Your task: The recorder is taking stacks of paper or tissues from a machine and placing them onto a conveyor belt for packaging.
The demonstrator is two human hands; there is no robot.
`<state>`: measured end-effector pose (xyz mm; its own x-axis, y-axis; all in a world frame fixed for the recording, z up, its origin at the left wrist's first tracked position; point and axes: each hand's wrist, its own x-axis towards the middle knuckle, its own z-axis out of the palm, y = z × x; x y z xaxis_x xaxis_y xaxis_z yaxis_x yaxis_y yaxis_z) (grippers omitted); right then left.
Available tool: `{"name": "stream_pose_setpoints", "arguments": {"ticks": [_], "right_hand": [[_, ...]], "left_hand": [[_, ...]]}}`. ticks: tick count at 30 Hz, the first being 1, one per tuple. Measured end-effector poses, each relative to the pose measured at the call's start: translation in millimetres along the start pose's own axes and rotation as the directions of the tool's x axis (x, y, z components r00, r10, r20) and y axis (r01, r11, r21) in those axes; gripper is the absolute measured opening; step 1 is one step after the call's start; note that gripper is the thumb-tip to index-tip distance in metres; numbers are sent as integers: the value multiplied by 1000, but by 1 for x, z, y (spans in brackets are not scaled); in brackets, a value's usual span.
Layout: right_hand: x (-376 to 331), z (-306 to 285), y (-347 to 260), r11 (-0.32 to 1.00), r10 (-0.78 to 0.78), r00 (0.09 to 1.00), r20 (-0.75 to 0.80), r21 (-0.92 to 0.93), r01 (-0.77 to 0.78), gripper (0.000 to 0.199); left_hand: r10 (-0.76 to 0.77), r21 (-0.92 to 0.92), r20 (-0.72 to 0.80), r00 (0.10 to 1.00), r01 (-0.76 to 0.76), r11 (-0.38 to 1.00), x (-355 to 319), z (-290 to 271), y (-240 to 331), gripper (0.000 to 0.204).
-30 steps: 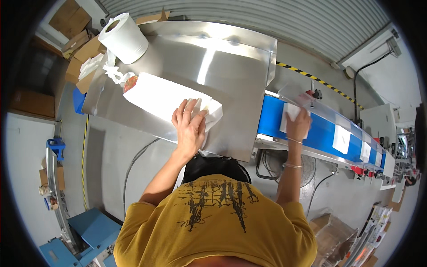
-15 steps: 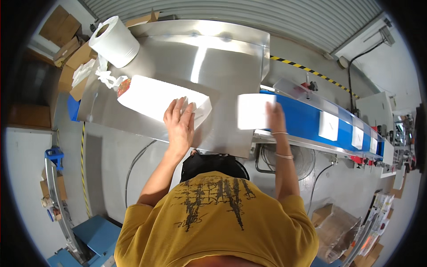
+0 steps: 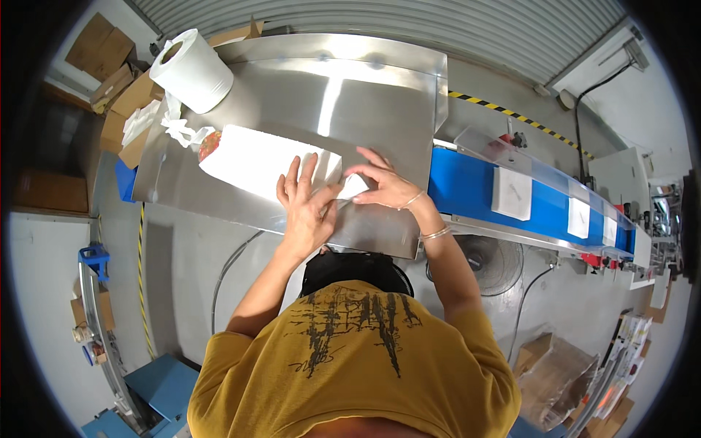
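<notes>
Right hand [image 3: 385, 186] has been brought back from the blue belt [image 3: 467, 186] to the white stack [image 3: 266, 162]; top sheet pinched. Left hand [image 3: 307, 204] laid flat, fingers spread, on the stack.

The left hand [image 3: 307, 208] covers the near end of the white stack [image 3: 263, 164] on the steel worktop [image 3: 365, 109]. A colourful object [image 3: 208, 144] at the stack's far end is mostly hidden (kind unclear). White packs [image 3: 584, 217] far along the blue conveyor [image 3: 467, 190] are too small to identify.
</notes>
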<state>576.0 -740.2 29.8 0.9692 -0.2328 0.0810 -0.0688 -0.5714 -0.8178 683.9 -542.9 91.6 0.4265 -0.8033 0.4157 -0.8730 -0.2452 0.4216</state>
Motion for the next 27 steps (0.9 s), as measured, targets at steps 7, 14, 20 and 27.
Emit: {"name": "stream_pose_setpoints", "arguments": {"ticks": [7, 14, 20, 27], "right_hand": [[-58, -20, 39, 906, 395, 842, -368, 308, -290, 25], [-115, -85, 100, 702, 495, 354, -794, 124, -702, 41], [-32, -39, 4, 969, -21, 921, -389, -233, -77, 49], [17, 7, -6, 982, -89, 996, -10, 169, 89, 41]], "left_hand": [[-135, 66, -131, 982, 145, 987, -4, 7, -24, 35], [-7, 136, -182, 983, 32, 990, -5, 13, -29, 32], [24, 111, -163, 986, -6, 994, -10, 13, -30, 30], [66, 57, -63, 996, -63, 996, -2, -3, -23, 28]]}}
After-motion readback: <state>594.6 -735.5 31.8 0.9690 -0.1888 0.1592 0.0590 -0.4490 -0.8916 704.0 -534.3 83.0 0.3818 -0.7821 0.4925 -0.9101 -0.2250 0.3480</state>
